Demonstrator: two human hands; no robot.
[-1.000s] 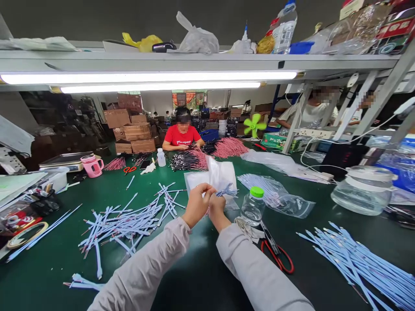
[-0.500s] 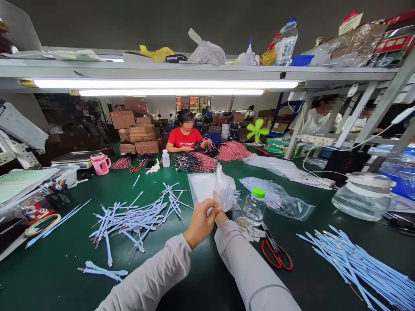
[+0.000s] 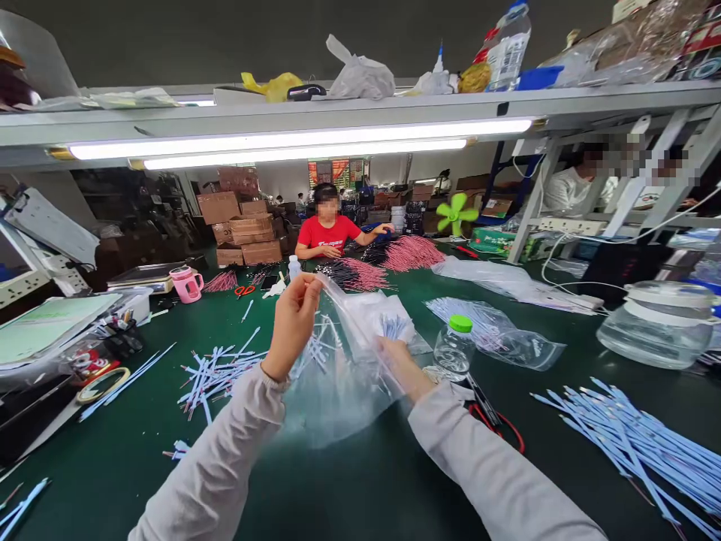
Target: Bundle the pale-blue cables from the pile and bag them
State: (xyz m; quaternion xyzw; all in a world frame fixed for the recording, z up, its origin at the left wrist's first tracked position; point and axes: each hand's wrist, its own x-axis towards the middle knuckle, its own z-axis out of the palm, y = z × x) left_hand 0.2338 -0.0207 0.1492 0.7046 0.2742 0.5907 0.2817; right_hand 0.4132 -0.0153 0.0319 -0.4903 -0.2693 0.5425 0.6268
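Note:
My left hand (image 3: 296,319) is raised, pinching the edge of a clear plastic bag (image 3: 338,402) that hangs spread below it. To the right, my right hand (image 3: 401,364) is closed at the bag's other side, partly behind the film. A bundle of light blue cables (image 3: 393,326) shows just beyond its fingers. More white plastic bags (image 3: 369,308) lie flat behind the bundle. Left of the bag, a loose pile of light blue cables (image 3: 217,376) lies on the green table, partly hidden by my left forearm.
A green-lidded jar (image 3: 454,349) and red-handled scissors (image 3: 515,432) are near my right arm. A bagged cable bundle (image 3: 478,323) lies behind the jar. Cables (image 3: 636,443) cover the right side. A tape roll (image 3: 103,385) sits left. A co-worker (image 3: 330,229) sits opposite.
My hands have moved apart, the left one up and leftward. The plastic bag, bunched up before, is now drawn open between them. The co-worker's arm has reached outward.

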